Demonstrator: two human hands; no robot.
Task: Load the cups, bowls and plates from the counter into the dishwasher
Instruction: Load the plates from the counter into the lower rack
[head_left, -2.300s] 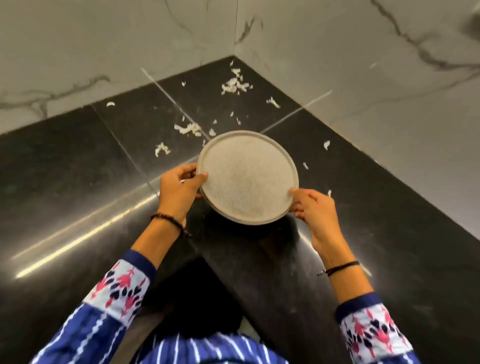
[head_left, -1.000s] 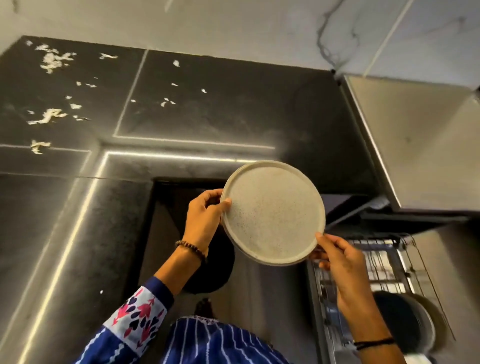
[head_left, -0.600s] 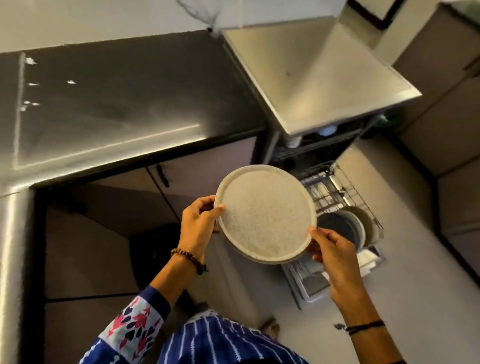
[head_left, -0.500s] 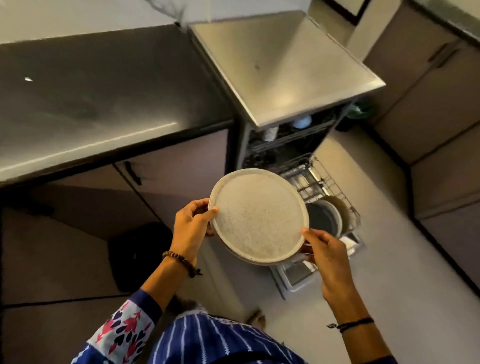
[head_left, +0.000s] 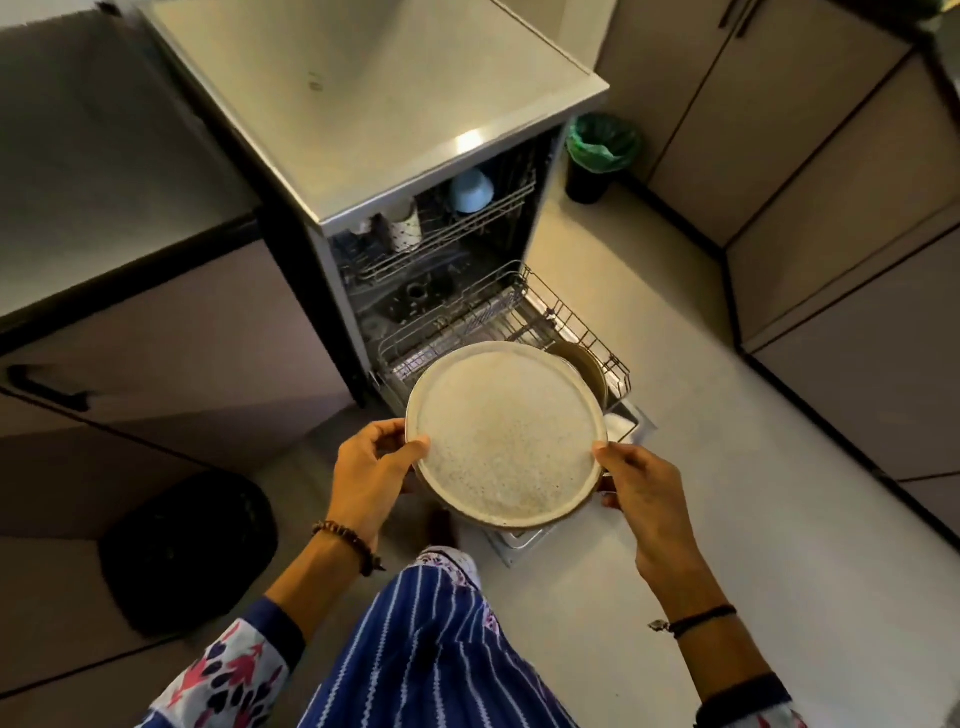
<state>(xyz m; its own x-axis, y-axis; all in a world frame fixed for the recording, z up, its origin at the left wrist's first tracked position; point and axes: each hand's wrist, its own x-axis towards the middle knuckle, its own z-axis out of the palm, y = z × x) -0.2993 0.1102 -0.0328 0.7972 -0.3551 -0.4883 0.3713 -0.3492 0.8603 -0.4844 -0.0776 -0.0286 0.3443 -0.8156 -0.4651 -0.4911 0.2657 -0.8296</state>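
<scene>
Counter: at your far left, the pale counter (head_left: 104, 156) sits above a cabinet door with a dark handle (head_left: 47, 387).
Floor shape: a dark rounded shape (head_left: 187, 551) lies on the floor below that door; you cannot tell what it is.
Left hand: your left hand (head_left: 371, 467) grips the plate's left rim, thumb on the top face, fingers curled underneath.
Upper rack: inside the open dishwasher (head_left: 374, 104), the upper rack (head_left: 467, 223) holds a spotted white cup (head_left: 405, 228) and a pale blue cup (head_left: 471, 189).
Plate: the speckled plate (head_left: 506, 434) is in the air between your hands, face up, over the near end of the lower rack.
Lower rack: the lower rack (head_left: 566, 317) is pulled out; a dish (head_left: 589, 366) stands at its right, partly hidden behind the plate.
Right hand: your right hand (head_left: 644, 488) grips the right rim, thumb on top, fingers curled beneath.
Bin: a green-lined bin (head_left: 600, 150) stands on the floor right of the dishwasher.
</scene>
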